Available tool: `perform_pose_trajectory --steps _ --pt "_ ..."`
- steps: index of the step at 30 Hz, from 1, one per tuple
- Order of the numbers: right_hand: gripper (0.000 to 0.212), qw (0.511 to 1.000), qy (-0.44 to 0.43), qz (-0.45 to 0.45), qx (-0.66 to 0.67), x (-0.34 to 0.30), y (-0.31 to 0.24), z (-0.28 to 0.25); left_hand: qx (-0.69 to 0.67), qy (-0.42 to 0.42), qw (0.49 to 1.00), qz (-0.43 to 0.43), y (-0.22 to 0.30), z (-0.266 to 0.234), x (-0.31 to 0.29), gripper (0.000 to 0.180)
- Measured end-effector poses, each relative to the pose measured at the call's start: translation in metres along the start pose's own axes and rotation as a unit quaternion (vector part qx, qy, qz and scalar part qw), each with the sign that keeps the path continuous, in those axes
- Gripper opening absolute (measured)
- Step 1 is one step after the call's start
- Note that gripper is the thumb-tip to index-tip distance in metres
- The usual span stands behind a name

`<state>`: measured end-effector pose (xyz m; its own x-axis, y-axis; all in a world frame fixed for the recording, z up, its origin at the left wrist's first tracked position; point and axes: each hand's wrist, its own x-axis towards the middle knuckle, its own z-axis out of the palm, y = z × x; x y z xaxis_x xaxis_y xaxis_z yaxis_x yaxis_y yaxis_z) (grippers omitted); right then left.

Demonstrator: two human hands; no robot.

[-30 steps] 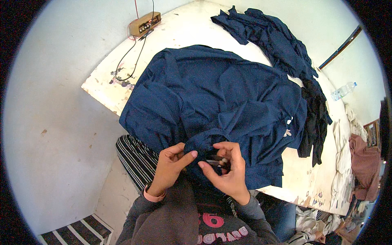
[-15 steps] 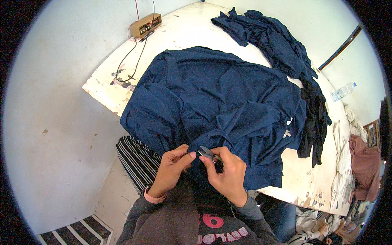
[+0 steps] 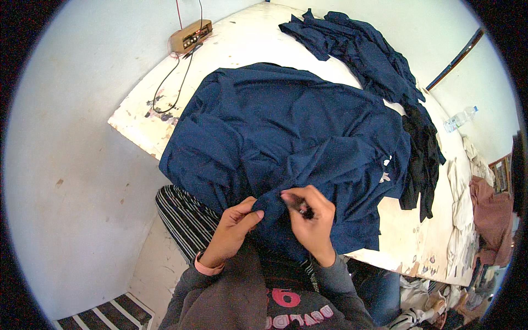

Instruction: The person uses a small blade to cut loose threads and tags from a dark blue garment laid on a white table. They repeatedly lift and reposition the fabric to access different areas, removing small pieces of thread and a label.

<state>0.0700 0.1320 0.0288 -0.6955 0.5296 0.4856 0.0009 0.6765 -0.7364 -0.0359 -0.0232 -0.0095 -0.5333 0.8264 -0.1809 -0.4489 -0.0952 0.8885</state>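
A large navy blue garment [image 3: 291, 143] lies spread over the white table [image 3: 247, 44] and hangs off its near edge toward me. My left hand [image 3: 234, 231] pinches a fold of this cloth at the near edge. My right hand [image 3: 311, 223] is closed on the same fold just to the right, with a small dark tool [image 3: 301, 206] between its fingers; what the tool is cannot be told. The two hands are almost touching.
A pile of more navy garments [image 3: 352, 49] runs along the table's far right, ending in a black piece [image 3: 423, 159]. A small wooden box [image 3: 190, 36] with wires sits at the far left corner. A plastic bottle [image 3: 459, 118] lies at right; pale cloths heap beyond.
My hands have drawn closer together on the fold. The right hand has turned over it, so the small dark tool is less exposed than a second ago.
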Motion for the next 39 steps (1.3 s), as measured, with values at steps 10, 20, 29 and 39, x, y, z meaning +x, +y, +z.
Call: perform_pose_trajectory --steps 10,20,29,39 --pt "0.006 0.979 0.095 0.097 0.153 -0.005 0.004 -0.033 -0.002 0.048 0.998 0.041 -0.004 -0.007 -0.001 0.024" --pt "0.014 0.934 -0.089 0.154 0.309 -0.006 0.002 0.010 0.287 0.079 0.921 0.252 0.004 0.014 0.001 0.026" --pt "0.008 0.953 -0.001 0.182 0.244 -0.011 0.005 -0.025 0.401 0.165 0.792 0.429 0.006 0.000 -0.003 0.036" --pt "0.032 0.990 -0.053 0.102 0.085 -0.018 -0.001 -0.022 0.424 0.128 0.753 0.487 0.001 -0.005 0.000 0.031"
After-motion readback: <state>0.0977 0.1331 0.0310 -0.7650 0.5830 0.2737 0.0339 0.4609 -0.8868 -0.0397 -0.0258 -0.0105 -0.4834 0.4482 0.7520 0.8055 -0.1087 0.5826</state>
